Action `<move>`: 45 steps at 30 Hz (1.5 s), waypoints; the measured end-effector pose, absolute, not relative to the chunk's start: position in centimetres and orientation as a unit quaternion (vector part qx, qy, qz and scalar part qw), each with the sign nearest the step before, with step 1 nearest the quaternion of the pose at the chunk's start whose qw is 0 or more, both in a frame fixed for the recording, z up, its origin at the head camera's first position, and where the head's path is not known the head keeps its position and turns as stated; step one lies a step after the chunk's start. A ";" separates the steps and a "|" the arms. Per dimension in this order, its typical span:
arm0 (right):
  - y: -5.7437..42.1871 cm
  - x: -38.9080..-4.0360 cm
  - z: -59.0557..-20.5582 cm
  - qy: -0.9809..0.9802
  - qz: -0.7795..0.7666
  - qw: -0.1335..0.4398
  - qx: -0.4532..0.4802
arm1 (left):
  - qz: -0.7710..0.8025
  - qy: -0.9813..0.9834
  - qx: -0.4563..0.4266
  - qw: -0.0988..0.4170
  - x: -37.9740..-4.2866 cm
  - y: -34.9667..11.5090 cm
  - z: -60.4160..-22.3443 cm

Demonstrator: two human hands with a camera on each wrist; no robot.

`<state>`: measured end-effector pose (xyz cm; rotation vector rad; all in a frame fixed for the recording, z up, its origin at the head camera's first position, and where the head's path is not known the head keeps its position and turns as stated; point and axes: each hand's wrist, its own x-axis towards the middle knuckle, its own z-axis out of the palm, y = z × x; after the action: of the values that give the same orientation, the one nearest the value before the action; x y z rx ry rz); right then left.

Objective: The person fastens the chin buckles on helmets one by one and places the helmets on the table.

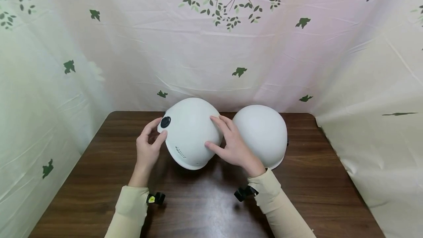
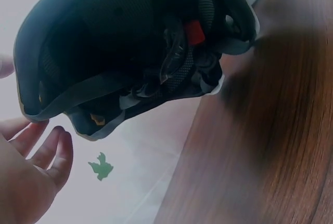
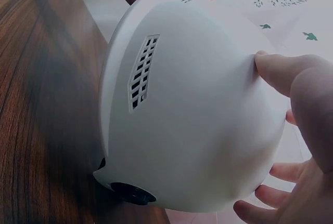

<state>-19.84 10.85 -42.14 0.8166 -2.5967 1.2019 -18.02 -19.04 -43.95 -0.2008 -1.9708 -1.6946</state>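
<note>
A white helmet (image 1: 190, 131) is tilted at the centre of the table, held between both hands. My left hand (image 1: 148, 144) grips its rim beside a black round piece (image 1: 165, 122). On the dome's other side, my right hand (image 1: 234, 144) holds the shell with thumb and fingers spread apart. The right wrist view shows the vent slots (image 3: 143, 73) and another black round part (image 3: 134, 194) near the rim. In the left wrist view the dark inner lining (image 2: 104, 26) faces the camera, with straps and a red buckle piece (image 2: 194, 33) inside.
A second white helmet (image 1: 261, 133) sits dome up on the brown wooden table (image 1: 317, 194), just right of my right hand. A pale curtain (image 1: 198, 58) with green leaf and bird prints stands behind the table and along both sides.
</note>
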 end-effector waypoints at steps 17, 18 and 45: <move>11.2 -19.5 -42.5 -0.880 0.396 0.047 0.257 | -0.573 -0.800 -0.034 0.174 -18.0 -19.1 -44.9; 11.2 -19.6 -42.5 -0.881 0.394 0.049 0.259 | -0.569 -0.805 -0.032 0.169 -18.0 -19.1 -44.9; 11.1 -19.3 -43.0 -0.893 0.354 0.010 0.278 | -0.486 -0.865 -0.067 0.106 -19.1 -17.1 -46.0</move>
<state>-19.31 11.06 -43.02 0.8662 -2.7876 1.1040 -19.15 -17.11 -46.00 -0.1980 -2.5478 -1.4334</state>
